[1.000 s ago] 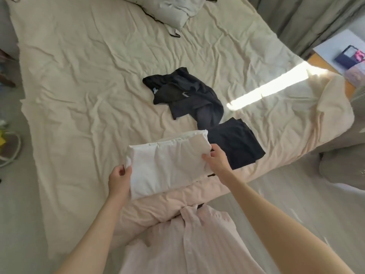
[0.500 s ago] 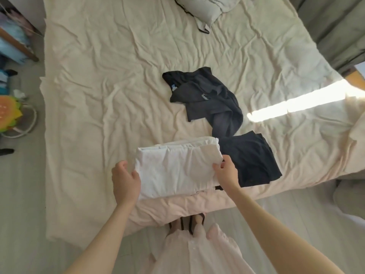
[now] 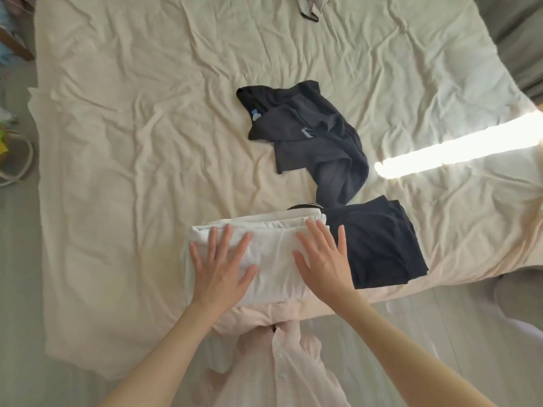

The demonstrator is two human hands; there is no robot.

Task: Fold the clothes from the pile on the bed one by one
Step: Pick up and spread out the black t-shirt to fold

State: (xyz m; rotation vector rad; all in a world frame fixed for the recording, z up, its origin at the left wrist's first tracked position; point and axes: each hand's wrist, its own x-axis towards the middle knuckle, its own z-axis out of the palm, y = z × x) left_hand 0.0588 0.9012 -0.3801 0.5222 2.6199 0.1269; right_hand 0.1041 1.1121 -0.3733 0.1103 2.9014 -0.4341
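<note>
A folded white garment (image 3: 273, 254) lies at the near edge of the bed (image 3: 132, 142). My left hand (image 3: 220, 265) presses flat on its left half with fingers spread. My right hand (image 3: 323, 259) presses flat on its right half, fingers straight. Touching the white garment's right side is a folded black garment (image 3: 382, 242). Behind them a crumpled dark grey and black pile of clothes (image 3: 311, 136) lies unfolded in the middle of the bed.
The cream sheet is wrinkled, with a strip of sunlight (image 3: 458, 148) at the right. A pillow edge (image 3: 311, 4) shows at the top. Grey curtains (image 3: 517, 39) hang at the right. Floor clutter (image 3: 11, 154) sits at the left.
Both hands have let go of the white garment's side edges and now lie flat on top of it. The garment has settled on the bed beside the black one.
</note>
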